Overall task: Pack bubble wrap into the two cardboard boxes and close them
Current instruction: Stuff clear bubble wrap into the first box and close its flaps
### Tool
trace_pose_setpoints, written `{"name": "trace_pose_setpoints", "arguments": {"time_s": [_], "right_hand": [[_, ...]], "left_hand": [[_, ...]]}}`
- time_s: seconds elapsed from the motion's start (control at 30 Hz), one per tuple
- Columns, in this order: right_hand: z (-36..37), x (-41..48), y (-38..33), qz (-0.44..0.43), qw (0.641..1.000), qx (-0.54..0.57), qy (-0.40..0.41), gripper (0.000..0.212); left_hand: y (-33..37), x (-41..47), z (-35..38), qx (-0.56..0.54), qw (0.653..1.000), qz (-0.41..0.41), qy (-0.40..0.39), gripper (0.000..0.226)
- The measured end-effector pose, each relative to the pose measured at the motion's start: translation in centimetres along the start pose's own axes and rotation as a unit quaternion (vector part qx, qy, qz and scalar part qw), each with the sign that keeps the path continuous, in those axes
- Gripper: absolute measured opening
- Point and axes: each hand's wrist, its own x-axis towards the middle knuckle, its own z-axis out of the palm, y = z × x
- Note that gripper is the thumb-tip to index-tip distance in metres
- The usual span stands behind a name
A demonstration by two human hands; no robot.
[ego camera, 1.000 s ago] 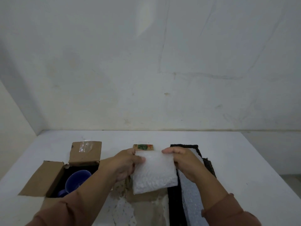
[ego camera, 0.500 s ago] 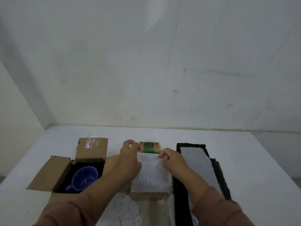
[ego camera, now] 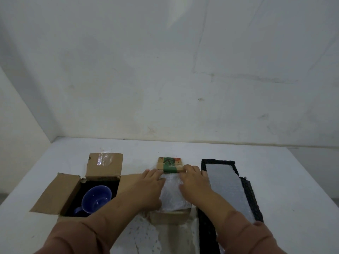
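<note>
A folded white bubble wrap piece [ego camera: 173,196] lies in the middle cardboard box [ego camera: 170,216], whose printed green flap [ego camera: 170,164] stands at the far side. My left hand [ego camera: 149,187] presses on the wrap's left part with fingers stretched forward. My right hand [ego camera: 195,182] presses its right part, fingertips at the flap. To the left stands an open cardboard box [ego camera: 64,191] with its flaps spread and a blue cup [ego camera: 96,197] inside.
A long strip of bubble wrap [ego camera: 226,187] lies on a black foam mat [ego camera: 251,195] at the right. More white wrap [ego camera: 145,235] lies on the table in front of the middle box. The white table [ego camera: 293,180] meets a white wall behind.
The folded wrap, held up in the air a second ago, has come down into the middle box. Both hands went from pinching its top corners to pressing flat on it.
</note>
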Motion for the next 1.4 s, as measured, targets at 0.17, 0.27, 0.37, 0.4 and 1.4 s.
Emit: {"name": "trace_pose_setpoints", "arguments": {"time_s": [0.17,0.27,0.37,0.4,1.4], "right_hand": [[-1.6,-0.3,0.2,-0.09,0.978,-0.091,-0.161,0.064],[-0.8,-0.3,0.2,-0.11,0.969,-0.138,-0.171,0.071],[0.1,-0.3,0.1,-0.123,0.968,-0.149,-0.158,0.071],[0.3,-0.3,0.1,-0.125,0.968,-0.148,-0.157,0.069],[0.4,0.5,-1.0,-0.094,0.969,-0.113,-0.2,0.092]], "left_hand": [[0.2,0.6,0.4,0.057,0.998,0.019,0.01,0.073],[0.7,0.5,0.2,0.097,0.995,0.005,0.02,0.066],[1.0,0.3,0.0,0.124,0.992,-0.007,0.02,0.06],[1.0,0.3,0.0,0.13,0.991,-0.006,0.01,0.061],[2.4,1.9,-1.0,0.148,0.985,0.002,-0.086,0.078]]}}
